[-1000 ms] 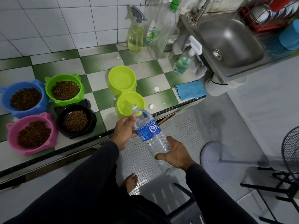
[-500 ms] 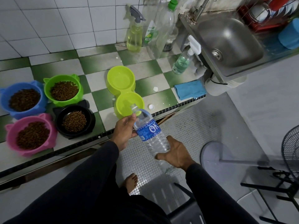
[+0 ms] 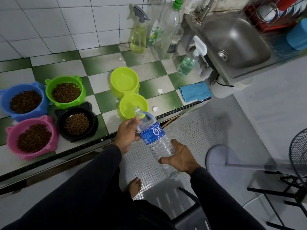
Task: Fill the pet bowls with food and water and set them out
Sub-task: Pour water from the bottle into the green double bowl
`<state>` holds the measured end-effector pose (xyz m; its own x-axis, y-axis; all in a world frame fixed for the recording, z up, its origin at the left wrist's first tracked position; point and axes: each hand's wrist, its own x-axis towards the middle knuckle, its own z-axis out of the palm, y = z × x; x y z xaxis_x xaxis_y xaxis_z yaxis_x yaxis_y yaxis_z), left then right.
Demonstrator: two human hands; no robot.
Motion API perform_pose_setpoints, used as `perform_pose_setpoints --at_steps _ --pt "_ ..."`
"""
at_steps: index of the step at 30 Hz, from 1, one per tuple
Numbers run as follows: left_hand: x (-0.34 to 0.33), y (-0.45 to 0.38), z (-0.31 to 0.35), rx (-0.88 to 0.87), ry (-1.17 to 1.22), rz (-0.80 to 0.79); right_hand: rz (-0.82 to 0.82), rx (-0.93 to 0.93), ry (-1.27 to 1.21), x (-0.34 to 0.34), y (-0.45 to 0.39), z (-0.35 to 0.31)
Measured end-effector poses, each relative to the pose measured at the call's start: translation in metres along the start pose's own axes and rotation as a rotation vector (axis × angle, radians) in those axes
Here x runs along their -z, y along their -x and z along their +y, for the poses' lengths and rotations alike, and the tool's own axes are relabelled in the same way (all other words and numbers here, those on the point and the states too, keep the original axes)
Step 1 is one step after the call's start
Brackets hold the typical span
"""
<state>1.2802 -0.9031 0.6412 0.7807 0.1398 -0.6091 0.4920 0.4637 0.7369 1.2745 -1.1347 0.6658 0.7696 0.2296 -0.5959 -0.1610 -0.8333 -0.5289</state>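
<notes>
Basically no change over the last second in the head view: left hand (image 3: 127, 135) grips the water bottle (image 3: 154, 138) near its neck, right hand (image 3: 180, 159) cups its base, mouth tipped over the near cup of the lime double bowl (image 3: 124, 80). Likely still pouring; far cup looks wet. Four kibble bowls sit filled at left. Double bowl sits near the counter edge (image 3: 179, 108), cap (image 3: 155, 109) beside it. Open tile behind.

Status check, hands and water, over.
Both hands, left and right, grip water bottle, tilted. Mouth over near well of lime double bowl. Cap off beside it. Nothing blocking.
</notes>
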Motion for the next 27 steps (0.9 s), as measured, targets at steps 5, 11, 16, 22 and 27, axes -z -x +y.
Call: perform_pose_setpoints --at_steps 5,11,16,22,27 --pt "0.0 0.0 0.001 0.007 0.001 0.009 -0.004 0.004 0.02 0.0 -0.001 -0.001" --pt "0.001 -0.002 0.001 0.004 0.004 0.01 0.009 0.015 0.026 -0.003 -0.006 0.004" --pt "0.0 -0.001 0.005 -0.024 -0.002 0.018 0.016 0.034 0.002 -0.007 -0.012 0.008" --pt "-0.001 -0.002 0.013 -0.082 0.032 0.013 0.019 0.052 -0.065 -0.005 -0.017 0.002" --pt "0.001 -0.012 0.023 -0.114 0.031 0.007 0.01 0.084 -0.077 0.002 -0.023 -0.008"
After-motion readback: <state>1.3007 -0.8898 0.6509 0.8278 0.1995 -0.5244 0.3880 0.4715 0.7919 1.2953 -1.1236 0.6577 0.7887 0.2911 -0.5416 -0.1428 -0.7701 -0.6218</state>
